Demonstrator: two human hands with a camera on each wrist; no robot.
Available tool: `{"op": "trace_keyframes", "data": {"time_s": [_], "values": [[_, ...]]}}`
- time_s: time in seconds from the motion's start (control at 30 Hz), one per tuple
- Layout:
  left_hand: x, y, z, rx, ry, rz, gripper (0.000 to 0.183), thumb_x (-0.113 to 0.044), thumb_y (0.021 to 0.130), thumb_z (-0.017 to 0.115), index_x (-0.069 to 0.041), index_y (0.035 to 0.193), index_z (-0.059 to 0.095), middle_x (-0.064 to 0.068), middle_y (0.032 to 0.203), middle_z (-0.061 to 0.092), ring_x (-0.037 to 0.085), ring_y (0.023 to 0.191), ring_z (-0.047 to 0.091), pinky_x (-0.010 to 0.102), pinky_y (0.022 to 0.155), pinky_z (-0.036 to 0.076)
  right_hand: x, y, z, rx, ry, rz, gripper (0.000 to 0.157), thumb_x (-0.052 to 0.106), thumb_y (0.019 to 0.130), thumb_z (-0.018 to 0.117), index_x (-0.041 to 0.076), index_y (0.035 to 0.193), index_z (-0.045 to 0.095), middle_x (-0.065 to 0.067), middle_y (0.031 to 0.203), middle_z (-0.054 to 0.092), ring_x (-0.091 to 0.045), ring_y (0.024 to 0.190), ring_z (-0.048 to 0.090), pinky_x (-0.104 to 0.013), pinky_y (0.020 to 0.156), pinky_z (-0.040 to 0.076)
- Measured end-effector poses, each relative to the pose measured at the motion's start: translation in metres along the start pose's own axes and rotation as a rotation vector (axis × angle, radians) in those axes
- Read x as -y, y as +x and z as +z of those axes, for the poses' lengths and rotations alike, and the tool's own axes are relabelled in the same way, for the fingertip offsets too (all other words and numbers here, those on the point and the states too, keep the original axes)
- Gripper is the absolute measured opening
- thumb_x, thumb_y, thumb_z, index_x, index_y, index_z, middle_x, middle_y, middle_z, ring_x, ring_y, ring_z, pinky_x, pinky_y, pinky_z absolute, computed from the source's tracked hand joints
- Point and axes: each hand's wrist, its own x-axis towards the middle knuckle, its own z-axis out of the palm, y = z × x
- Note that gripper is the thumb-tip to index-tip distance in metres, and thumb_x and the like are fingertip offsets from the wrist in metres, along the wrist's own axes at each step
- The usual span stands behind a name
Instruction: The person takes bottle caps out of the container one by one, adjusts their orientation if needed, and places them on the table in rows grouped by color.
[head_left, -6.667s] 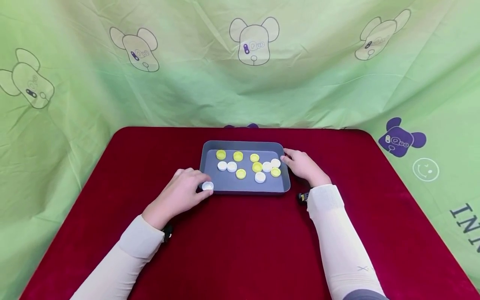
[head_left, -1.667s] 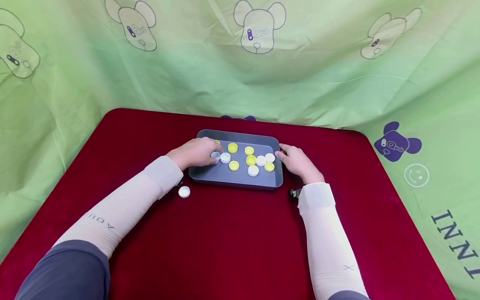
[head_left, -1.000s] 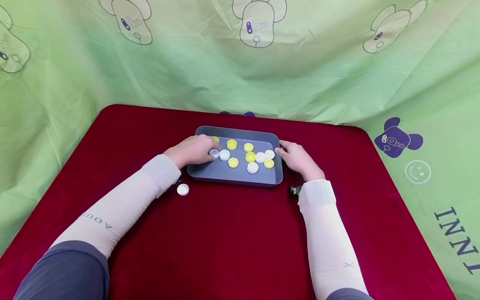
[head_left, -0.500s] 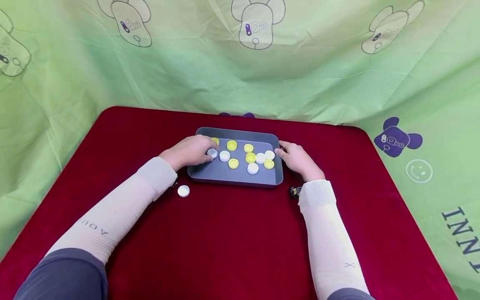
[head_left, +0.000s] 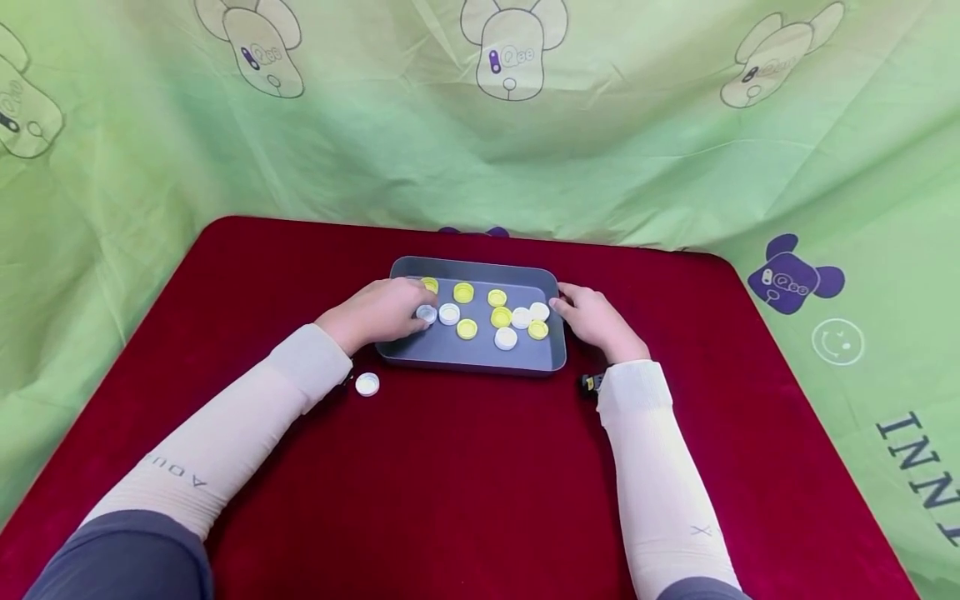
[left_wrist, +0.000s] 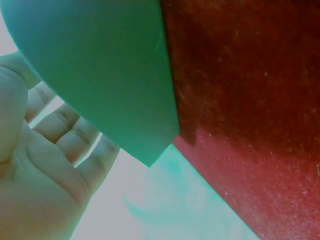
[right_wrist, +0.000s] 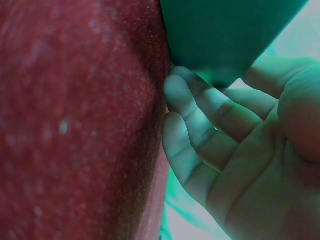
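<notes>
The left hand (head_left: 384,309) reaches over the tray's side wall, its thumb and fingers partly closed about a white cap (head_left: 426,314); they seem to pinch it, though the fingers hide part of the grip and I cannot tell whether the cap is lifted. The right hand (head_left: 600,323) holds the opposite wall of the grey tray (head_left: 457,353), thumb at the rim and fingers fairly straight along the outside.

Between the hands, six yellow caps (head_left: 467,329) and four other white caps (head_left: 448,314) lie in the tray. One of the white ones is just beside the left hand's fingertips, and a yellow one is partly hidden behind them. Nearest the right thumb, two white and two yellow caps sit close together. A loose white cap (head_left: 367,384) rests outside the tray on the red table (head_left: 480,475), just beside the left wrist. Pale sleeves (head_left: 656,467) cover both forearms.
</notes>
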Motion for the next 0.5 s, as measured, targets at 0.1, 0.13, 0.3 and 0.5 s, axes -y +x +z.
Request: {"op": "trace_keyframes", "data": {"time_s": [0.1, 0.13, 0.3, 0.5], "values": [[-0.002, -0.002, 0.000, 0.007, 0.017, -0.017, 0.030, -0.021, 0.089, 0.070, -0.014, 0.117, 0.070, 0.004, 0.109, 0.064, 0.018, 0.102, 0.057, 0.038, 0.086, 0.049, 0.001, 0.000, 0.001, -0.001, 0.001, -0.011, 0.054, 0.028, 0.103, 0.047, -0.001, 0.148, 0.036, -0.019, 0.147, 0.041, -0.033, 0.136, 0.037, -0.050, 0.109, 0.029], [-0.003, -0.003, 0.000, 0.008, 0.021, -0.021, 0.031, -0.022, 0.089, 0.070, -0.014, 0.119, 0.070, 0.005, 0.111, 0.064, 0.018, 0.103, 0.057, 0.038, 0.087, 0.049, 0.001, 0.000, 0.001, -0.004, 0.001, -0.011, 0.055, 0.028, 0.103, 0.047, -0.001, 0.148, 0.036, -0.019, 0.147, 0.041, -0.033, 0.136, 0.037, -0.050, 0.109, 0.029], [-0.007, -0.005, -0.001, 0.000, 0.026, -0.005, 0.031, -0.022, 0.089, 0.070, -0.013, 0.119, 0.069, 0.005, 0.111, 0.064, 0.018, 0.102, 0.057, 0.038, 0.086, 0.050, -0.001, 0.001, 0.001, -0.002, 0.008, 0.003, 0.055, 0.028, 0.103, 0.047, -0.001, 0.149, 0.035, -0.019, 0.147, 0.041, -0.033, 0.136, 0.037, -0.050, 0.109, 0.029], [-0.011, -0.008, 0.001, -0.035, 0.015, 0.030, 0.026, -0.019, 0.088, 0.070, -0.012, 0.113, 0.070, 0.004, 0.103, 0.064, 0.016, 0.094, 0.058, 0.037, 0.079, 0.051, -0.002, 0.000, 0.001, 0.009, 0.008, 0.009, 0.056, 0.028, 0.104, 0.047, -0.001, 0.149, 0.034, -0.020, 0.148, 0.039, -0.034, 0.136, 0.035, -0.050, 0.110, 0.028]]}}
